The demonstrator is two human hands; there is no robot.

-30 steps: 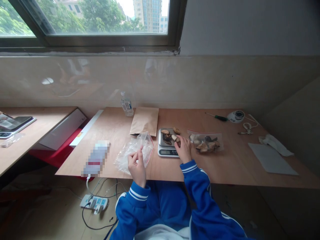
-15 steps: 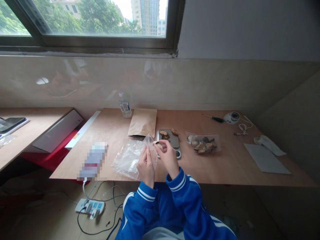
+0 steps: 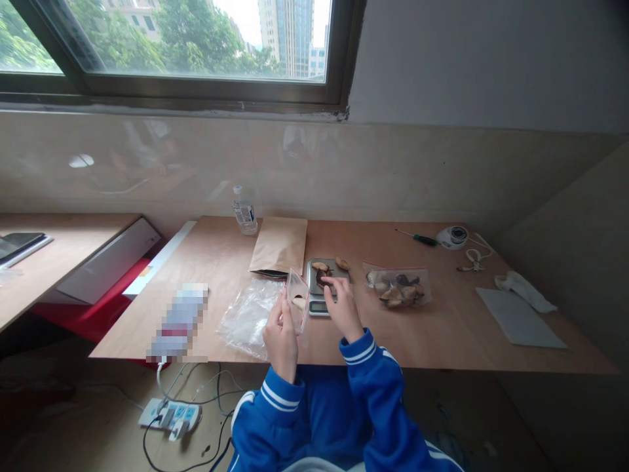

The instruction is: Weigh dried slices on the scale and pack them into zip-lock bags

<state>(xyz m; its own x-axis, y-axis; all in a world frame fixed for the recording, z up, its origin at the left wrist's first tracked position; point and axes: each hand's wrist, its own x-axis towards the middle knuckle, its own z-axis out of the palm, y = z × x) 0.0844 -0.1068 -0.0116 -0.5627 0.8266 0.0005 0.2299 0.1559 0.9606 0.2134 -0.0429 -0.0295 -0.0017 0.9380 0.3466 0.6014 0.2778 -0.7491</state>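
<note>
My left hand (image 3: 280, 328) pinches the mouth of a clear zip bag (image 3: 297, 298) with a red strip and holds it upright; a pale piece lies inside. My right hand (image 3: 343, 305) reaches over the small kitchen scale (image 3: 319, 307), fingers curled down at a dark piece on its steel pan. Several brown dried slices (image 3: 322, 267) lie on the pan. More empty clear bags (image 3: 246, 314) lie flat to the left. A filled bag of dried slices (image 3: 398, 288) rests to the right of the scale.
A brown paper envelope (image 3: 280, 246) and a small water bottle (image 3: 244, 211) sit behind the scale. A screwdriver (image 3: 420, 237), a round white device (image 3: 452, 236), a cord, grey paper (image 3: 518, 318) and a cloth lie at the right. A power strip (image 3: 170, 414) is on the floor.
My right hand carried a slice from the scale to the bag, let it go inside, and has gone back over the scale. My left hand raised the bag's mouth upright.
</note>
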